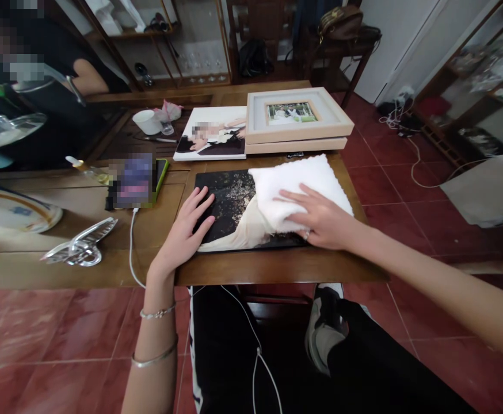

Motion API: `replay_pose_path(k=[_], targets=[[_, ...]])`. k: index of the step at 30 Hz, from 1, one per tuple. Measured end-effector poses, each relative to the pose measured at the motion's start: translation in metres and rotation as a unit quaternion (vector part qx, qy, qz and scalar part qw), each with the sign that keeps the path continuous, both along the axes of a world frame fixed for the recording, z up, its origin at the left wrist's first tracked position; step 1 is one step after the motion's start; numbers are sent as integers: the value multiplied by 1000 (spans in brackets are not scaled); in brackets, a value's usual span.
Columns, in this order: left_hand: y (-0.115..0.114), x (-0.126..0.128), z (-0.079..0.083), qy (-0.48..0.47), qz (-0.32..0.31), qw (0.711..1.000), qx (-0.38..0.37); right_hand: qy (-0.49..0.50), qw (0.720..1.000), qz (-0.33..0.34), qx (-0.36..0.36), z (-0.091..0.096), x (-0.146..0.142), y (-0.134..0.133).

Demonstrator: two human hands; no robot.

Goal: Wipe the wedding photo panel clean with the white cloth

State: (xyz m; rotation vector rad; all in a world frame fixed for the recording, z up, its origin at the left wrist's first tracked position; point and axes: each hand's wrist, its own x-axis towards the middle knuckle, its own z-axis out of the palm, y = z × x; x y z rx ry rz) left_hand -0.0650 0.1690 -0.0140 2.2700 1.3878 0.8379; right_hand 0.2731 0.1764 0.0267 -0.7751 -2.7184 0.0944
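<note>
A dark photo print (229, 201) lies flat on the small wooden table (269, 267) in front of me. My left hand (189, 224) rests on its left edge, fingers stretched out flat, holding it down. My right hand (316, 215) lies palm down on a white cloth (297, 181) that covers the right part of the print, fingers spread and pressing the cloth. Beyond the print lie another photo print (212, 138) and two stacked wooden picture frames (297, 118).
A phone (137, 181) with a white charging cable (131, 247) sits to the left, near a silver clip (81, 247), a plate (12, 210) and a white cup (148, 121). Another person sits at far left. Red tiled floor, cables and cabinets lie to the right.
</note>
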Motion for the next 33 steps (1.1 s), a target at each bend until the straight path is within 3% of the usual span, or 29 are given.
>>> replay_pose_path(k=[5, 9, 14, 20, 23, 28, 33], targets=[[0, 0, 0, 3, -1, 1000, 4, -13, 998, -64, -4, 2, 2, 61], [0, 0, 0, 2, -1, 1000, 8, 7, 995, -102, -16, 3, -4, 74], [1, 0, 0, -1, 0, 1000, 6, 23, 993, -112, -5, -3, -15, 33], [0, 0, -1, 1, 4, 1000, 10, 42, 999, -22, 6, -3, -27, -48], [0, 0, -1, -2, 3, 1000, 9, 41, 999, 20, 15, -2, -32, -73], [0, 0, 0, -2, 1, 1000, 4, 28, 996, 64, 48, -2, -38, -78], [0, 0, 0, -3, 0, 1000, 7, -3, 999, 45, 0, 2, -36, -47]])
